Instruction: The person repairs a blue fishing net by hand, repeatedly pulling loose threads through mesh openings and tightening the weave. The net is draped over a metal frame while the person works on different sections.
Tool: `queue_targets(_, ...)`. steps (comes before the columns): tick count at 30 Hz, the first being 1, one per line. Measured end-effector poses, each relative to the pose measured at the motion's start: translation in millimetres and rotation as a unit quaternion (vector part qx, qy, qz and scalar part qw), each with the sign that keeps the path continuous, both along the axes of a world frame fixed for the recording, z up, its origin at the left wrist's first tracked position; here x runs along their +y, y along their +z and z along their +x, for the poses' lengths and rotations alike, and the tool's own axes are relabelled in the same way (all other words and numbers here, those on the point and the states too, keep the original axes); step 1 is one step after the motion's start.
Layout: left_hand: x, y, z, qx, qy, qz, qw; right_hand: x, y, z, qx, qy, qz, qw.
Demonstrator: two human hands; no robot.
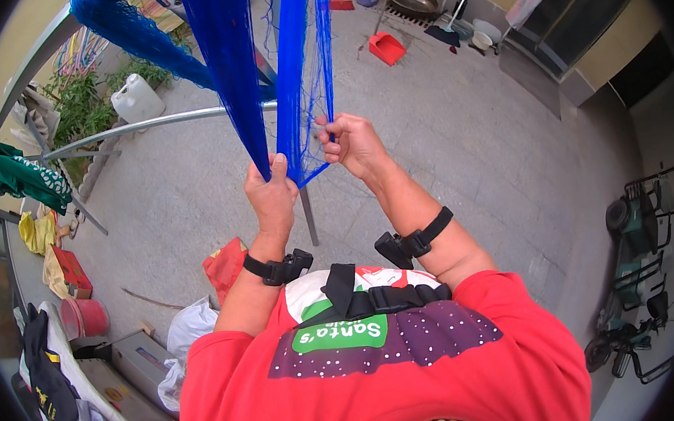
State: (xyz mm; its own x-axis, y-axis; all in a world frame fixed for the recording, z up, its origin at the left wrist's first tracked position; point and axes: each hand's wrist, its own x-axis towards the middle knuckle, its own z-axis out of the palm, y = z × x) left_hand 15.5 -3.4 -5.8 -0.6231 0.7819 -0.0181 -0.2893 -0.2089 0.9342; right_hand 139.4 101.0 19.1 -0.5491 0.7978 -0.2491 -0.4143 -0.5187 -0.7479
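Note:
A long bundle of fine blue threads [227, 52] hangs from above, out of the top of the view, and narrows toward its lower end. That lower end is gathered in my left hand [270, 196], whose fingers are closed round it. Slightly farther and to the right, my right hand [354, 146] is closed in a pinch on thin blue strands. Between the two hands a looser sheet of blue strands [295, 94] spreads out, with tangled, stray threads on its right side. A band of strands runs from the left hand's grip up toward the right hand.
A metal frame with a curved tube [176, 116] stands behind the threads. A white jug [136, 98] and plants are at left. A red dustpan [387, 48] and a broom [443, 34] lie farther off. Boxes and a red bucket [84, 317] line the left; parked scooters [641, 296] stand right.

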Motion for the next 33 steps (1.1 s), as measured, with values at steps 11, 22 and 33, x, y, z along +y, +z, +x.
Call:
queue_targets(11, 4.4, 5.0, -7.5, -0.013, -0.056, -0.041, 0.997, 34.8, 14.5, -16.5, -0.028, 0.027, 0.039, 0.998)
queue_targets(22, 4.4, 1.4, -20.0, -0.035, 0.025, -0.008, 0.999, 22.3, 10.5, 9.0, -0.333, -0.097, 0.194, 0.918)
queue_targets(33, 1.8, 1.7, -7.1, -0.018, 0.026, -0.028, 0.999, 27.0, 29.8, 5.0, 0.040, -0.012, 0.025, 0.999)
